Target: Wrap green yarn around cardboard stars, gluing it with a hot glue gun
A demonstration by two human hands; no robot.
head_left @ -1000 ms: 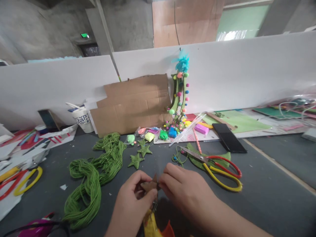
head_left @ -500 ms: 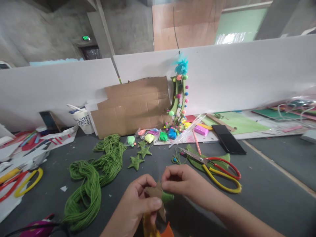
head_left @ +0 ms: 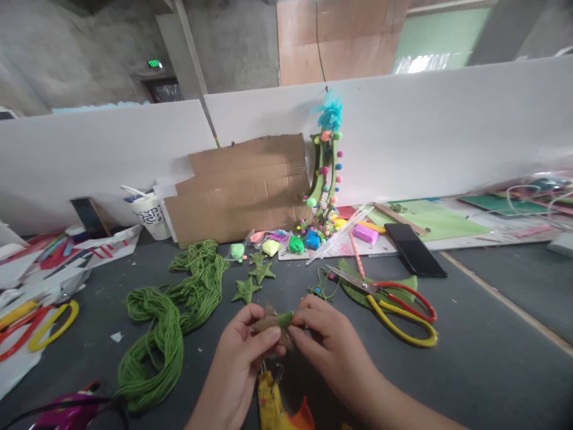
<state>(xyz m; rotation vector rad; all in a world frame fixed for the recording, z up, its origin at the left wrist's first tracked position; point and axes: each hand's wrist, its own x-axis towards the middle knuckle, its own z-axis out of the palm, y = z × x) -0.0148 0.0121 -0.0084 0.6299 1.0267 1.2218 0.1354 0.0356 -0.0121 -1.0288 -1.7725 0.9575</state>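
Note:
My left hand (head_left: 237,352) is closed on a small brown cardboard star (head_left: 267,324), thumb on top and fingers beneath. Green yarn (head_left: 285,319) is wound around the star's right-hand point. The fingertips of my right hand (head_left: 333,340) pinch the yarn at that point; a loose strand cannot be made out. Just below the hands lies a yellow glue gun (head_left: 271,400) with an orange trigger, its nozzle toward the star. Beyond the hands lie green yarn-wrapped stars (head_left: 246,290). Left of them is a large skein of green yarn (head_left: 152,352).
Scissors (head_left: 380,298) with red and yellow handles lie at right on a green leaf-shaped piece (head_left: 405,288). A black phone (head_left: 414,251) is behind them. A pompom-trimmed decoration (head_left: 331,161) stands by cardboard (head_left: 242,191). More scissors (head_left: 54,328) and papers lie left.
Both hands have moved slightly up and closer together. The star has turned, its green-wrapped point now up by my right fingertips. More of the glue gun shows below.

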